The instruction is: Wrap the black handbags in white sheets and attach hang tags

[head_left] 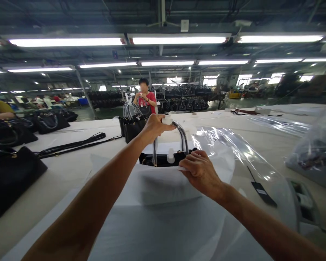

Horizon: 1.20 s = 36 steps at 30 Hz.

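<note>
With our left hand (154, 127) gripping the handles (183, 137) of the black bag (163, 161) before us and our right hand (198, 168) pinching the white paper (165, 188) across its front, we seem mid-wrap, the next fold calling for steady handles.

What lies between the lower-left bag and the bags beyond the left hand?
Black straps lie along the pale tabletop there, as the head view shows.
</note>
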Available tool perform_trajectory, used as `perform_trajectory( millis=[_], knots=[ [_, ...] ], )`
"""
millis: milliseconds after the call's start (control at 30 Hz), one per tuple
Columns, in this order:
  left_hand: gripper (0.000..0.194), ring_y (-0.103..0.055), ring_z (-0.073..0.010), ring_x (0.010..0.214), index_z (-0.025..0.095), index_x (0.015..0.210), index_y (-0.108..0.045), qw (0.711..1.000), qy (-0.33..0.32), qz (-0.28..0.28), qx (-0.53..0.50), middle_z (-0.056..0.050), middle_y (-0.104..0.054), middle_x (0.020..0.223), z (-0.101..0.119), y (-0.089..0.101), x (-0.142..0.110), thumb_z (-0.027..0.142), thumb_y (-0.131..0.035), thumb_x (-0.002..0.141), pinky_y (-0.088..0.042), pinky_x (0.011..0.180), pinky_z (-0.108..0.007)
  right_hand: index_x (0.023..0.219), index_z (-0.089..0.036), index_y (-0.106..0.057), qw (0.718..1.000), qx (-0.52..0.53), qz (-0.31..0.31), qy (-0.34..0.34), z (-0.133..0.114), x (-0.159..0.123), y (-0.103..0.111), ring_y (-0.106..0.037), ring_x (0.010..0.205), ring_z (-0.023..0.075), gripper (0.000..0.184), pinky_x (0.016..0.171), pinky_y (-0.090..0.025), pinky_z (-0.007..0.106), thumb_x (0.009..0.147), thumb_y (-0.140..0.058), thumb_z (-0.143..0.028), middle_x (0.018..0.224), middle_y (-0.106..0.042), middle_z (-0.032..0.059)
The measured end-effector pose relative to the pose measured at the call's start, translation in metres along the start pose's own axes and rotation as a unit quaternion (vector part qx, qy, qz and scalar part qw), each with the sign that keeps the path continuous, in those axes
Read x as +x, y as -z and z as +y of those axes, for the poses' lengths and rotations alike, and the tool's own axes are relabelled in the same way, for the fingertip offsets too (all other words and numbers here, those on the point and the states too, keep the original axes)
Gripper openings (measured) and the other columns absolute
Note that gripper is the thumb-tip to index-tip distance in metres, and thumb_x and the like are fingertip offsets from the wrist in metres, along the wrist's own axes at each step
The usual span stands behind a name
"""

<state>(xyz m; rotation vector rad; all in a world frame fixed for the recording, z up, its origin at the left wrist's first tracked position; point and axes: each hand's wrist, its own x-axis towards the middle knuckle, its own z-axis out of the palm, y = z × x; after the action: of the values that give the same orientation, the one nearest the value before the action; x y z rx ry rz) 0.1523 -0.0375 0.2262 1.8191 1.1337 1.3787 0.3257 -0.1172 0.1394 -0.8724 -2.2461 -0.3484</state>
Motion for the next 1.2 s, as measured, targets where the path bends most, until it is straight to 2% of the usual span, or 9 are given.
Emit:
perform_trajectory(
  millis=[300, 500, 600, 667, 767, 867, 933, 1033, 1200],
  knots=[
    [0.034, -0.03, -0.0039, 0.038, 0.012, 0.065, -0.061, 0.999, 0.006, -0.009, 0.034, 0.008, -0.044, 0.046, 0.013, 0.008, -0.016, 0.034, -0.08, 0.048, -0.02, 0.035, -0.018, 0.071, -0.018, -0.062, 0.998, -0.04, 0.012, -0.054, -0.005, 0.011, 0.007, -0.055, 0.069, 0.0141, 0.013, 0.074, -0.028, 0.03, 0.083, -0.058, -0.02, 0.068, -0.063, 0.0002],
    [0.034, -0.038, -0.0069, 0.044, 0.012, 0.073, -0.063, 0.997, 0.006, -0.019, 0.075, 0.005, -0.051, 0.054, 0.009, 0.011, -0.025, 0.038, -0.075, 0.055, -0.028, 0.039, -0.02, 0.077, -0.017, -0.06, 0.984, -0.11, 0.051, -0.129, -0.004, 0.022, -0.009, -0.055, 0.075, 0.0205, 0.003, 0.071, -0.035, 0.032, 0.08, -0.06, -0.019, 0.079, -0.062, 0.0066],
    [0.029, -0.054, -0.0148, 0.058, 0.013, 0.077, -0.062, 0.981, -0.034, -0.002, 0.191, 0.0, -0.059, 0.065, 0.011, 0.013, -0.038, 0.038, -0.07, 0.065, -0.043, 0.054, -0.026, 0.099, -0.016, -0.056, 0.974, -0.064, 0.096, -0.196, 0.0, 0.027, -0.02, -0.056, 0.075, 0.0222, 0.024, 0.064, -0.041, 0.032, 0.078, -0.065, -0.024, 0.093, -0.059, 0.0092],
    [0.034, -0.061, -0.0244, 0.083, 0.012, 0.09, -0.062, 0.944, -0.103, 0.08, 0.303, -0.007, -0.065, 0.084, 0.01, 0.012, -0.058, 0.038, -0.069, 0.069, -0.049, 0.076, -0.038, 0.117, -0.017, -0.047, 0.968, -0.019, 0.12, -0.221, 0.004, 0.03, -0.024, -0.056, 0.078, 0.0232, 0.046, 0.065, -0.045, 0.033, 0.076, -0.067, -0.026, 0.099, -0.057, 0.0097],
    [0.05, -0.049, -0.0314, 0.117, 0.009, 0.12, -0.05, 0.833, -0.308, 0.187, 0.419, -0.019, -0.059, 0.117, -0.008, 0.001, -0.1, 0.036, -0.062, 0.079, -0.038, 0.099, -0.048, 0.13, -0.017, -0.039, 0.963, 0.022, 0.123, -0.241, 0.01, 0.038, -0.026, -0.057, 0.08, 0.0231, 0.067, 0.072, -0.047, 0.035, 0.072, -0.072, -0.026, 0.096, -0.057, 0.0082],
    [0.039, -0.05, -0.0264, 0.12, 0.008, 0.124, -0.048, 0.772, -0.415, 0.054, 0.479, -0.018, -0.06, 0.119, -0.045, -0.023, -0.135, 0.021, -0.048, 0.088, -0.041, 0.1, -0.038, 0.113, -0.019, -0.055, 0.964, 0.038, 0.074, -0.254, 0.018, 0.049, -0.025, -0.056, 0.075, 0.0198, 0.048, 0.071, -0.046, 0.032, 0.069, -0.074, -0.025, 0.085, -0.056, 0.004],
    [0.045, -0.043, -0.0299, 0.127, 0.005, 0.127, -0.045, 0.774, -0.357, -0.011, 0.524, -0.021, -0.053, 0.128, -0.072, -0.04, -0.144, 0.027, -0.047, 0.089, -0.038, 0.104, -0.042, 0.097, -0.02, -0.06, 0.961, 0.048, 0.051, -0.269, 0.022, 0.056, -0.024, -0.054, 0.073, 0.0175, 0.032, 0.069, -0.044, 0.03, 0.069, -0.073, -0.024, 0.08, -0.055, 0.0017],
    [0.071, -0.028, -0.0371, 0.135, -0.001, 0.134, -0.035, 0.782, -0.245, -0.034, 0.572, -0.026, -0.036, 0.141, -0.1, -0.059, -0.139, 0.046, -0.052, 0.085, -0.032, 0.108, -0.052, 0.083, -0.02, -0.059, 0.958, 0.075, 0.046, -0.274, 0.025, 0.064, -0.018, -0.051, 0.072, 0.0149, 0.021, 0.067, -0.041, 0.027, 0.068, -0.072, -0.027, 0.079, -0.052, -0.0004],
    [0.092, -0.029, -0.0396, 0.133, -0.005, 0.133, -0.032, 0.804, -0.131, -0.064, 0.576, -0.031, -0.034, 0.14, -0.099, -0.062, -0.112, 0.057, -0.063, 0.073, -0.024, 0.109, -0.054, 0.069, -0.02, -0.046, 0.941, 0.199, -0.013, -0.273, 0.023, 0.063, -0.008, -0.042, 0.06, 0.0112, 0.024, 0.058, -0.033, 0.024, 0.074, -0.063, -0.035, 0.062, -0.043, -0.0063]
  ],
)
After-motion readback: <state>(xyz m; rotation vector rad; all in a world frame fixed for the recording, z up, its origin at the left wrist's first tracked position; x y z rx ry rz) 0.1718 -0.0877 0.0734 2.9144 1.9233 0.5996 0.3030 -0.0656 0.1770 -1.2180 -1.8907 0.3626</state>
